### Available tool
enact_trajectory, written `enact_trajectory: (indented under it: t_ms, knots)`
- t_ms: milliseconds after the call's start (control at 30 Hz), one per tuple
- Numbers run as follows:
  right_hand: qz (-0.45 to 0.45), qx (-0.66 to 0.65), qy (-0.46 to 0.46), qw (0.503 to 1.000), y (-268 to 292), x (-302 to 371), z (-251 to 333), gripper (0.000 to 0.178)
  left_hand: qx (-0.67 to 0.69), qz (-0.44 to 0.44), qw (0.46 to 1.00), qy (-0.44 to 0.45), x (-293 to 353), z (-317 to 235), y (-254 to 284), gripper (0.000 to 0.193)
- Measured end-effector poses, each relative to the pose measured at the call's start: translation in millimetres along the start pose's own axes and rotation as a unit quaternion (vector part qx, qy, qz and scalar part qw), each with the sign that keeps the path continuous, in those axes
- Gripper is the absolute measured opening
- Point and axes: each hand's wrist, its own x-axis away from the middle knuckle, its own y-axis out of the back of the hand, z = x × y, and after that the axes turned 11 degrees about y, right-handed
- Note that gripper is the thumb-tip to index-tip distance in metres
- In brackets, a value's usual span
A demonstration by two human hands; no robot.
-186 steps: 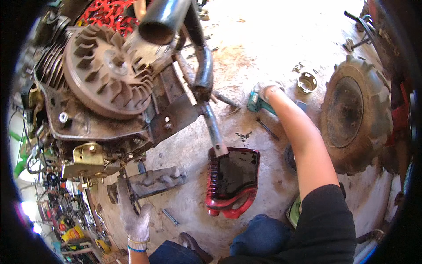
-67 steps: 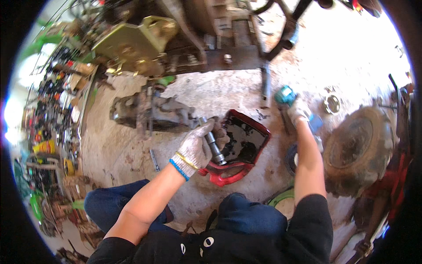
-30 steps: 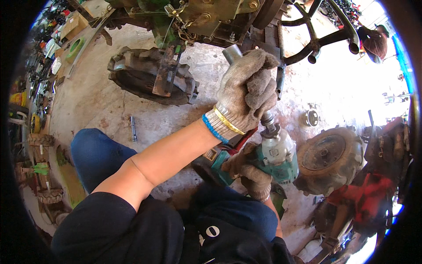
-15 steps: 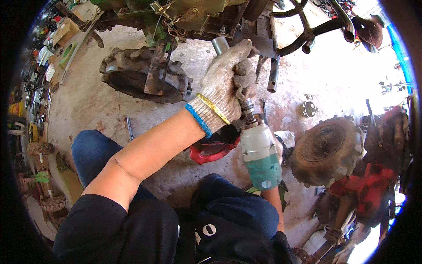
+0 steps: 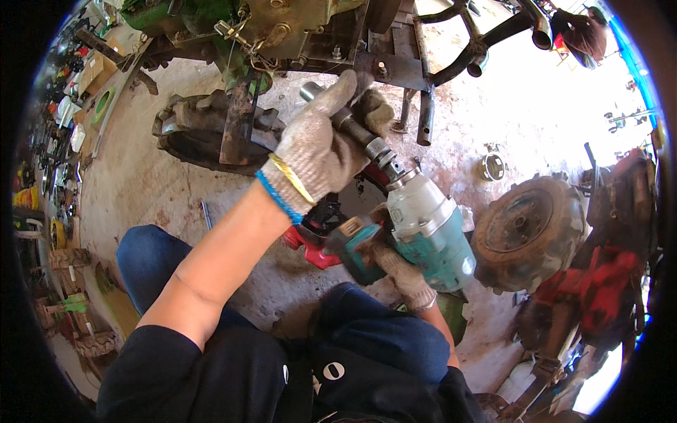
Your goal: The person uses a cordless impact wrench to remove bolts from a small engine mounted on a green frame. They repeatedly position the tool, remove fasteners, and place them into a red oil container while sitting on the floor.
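Note:
My right hand [image 5: 403, 271], in a worn knit glove, grips the handle of a teal and silver cordless impact wrench [image 5: 431, 229] over my knees. A long metal socket extension [image 5: 357, 132] is fitted to its nose and slants up to the left, ending in a bright socket [image 5: 309, 91]. Around that shaft my gloved left hand [image 5: 310, 144] is closed, thumb along the top and fingers curled on the far side, slightly blurred. The socket's end is below a green machine frame [image 5: 282, 35], apart from its bolts.
A lugged tyre [image 5: 211, 134] lies under the machine's left. Black bent tubes [image 5: 471, 53] jut out at upper right. Another wheel [image 5: 522, 222] stands right, beside red machinery [image 5: 599, 296]. A red part [image 5: 314, 252] lies below the wrench; a metal rod [image 5: 206, 215] lies left.
The impact wrench has tilted, its nose now pointing up-left and its body swung right. My left hand has moved left and down with the shaft. My right hand and the wrench's handle have come into view.

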Motion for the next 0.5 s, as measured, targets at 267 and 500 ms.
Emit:
enact_trajectory:
  t_ms: [267, 500]
  knots:
    - [0.038, 0.420, 0.231, 0.877, 36, -14, 22, 0.048, 0.101, -0.009, 0.984, 0.147, -3, -2, 9, 0.018]
    - [-0.035, 0.334, 0.213, 0.917, 19, -12, 37, 0.040, 0.044, 0.146, 0.988, -0.012, 8, 8, -11, 0.028]
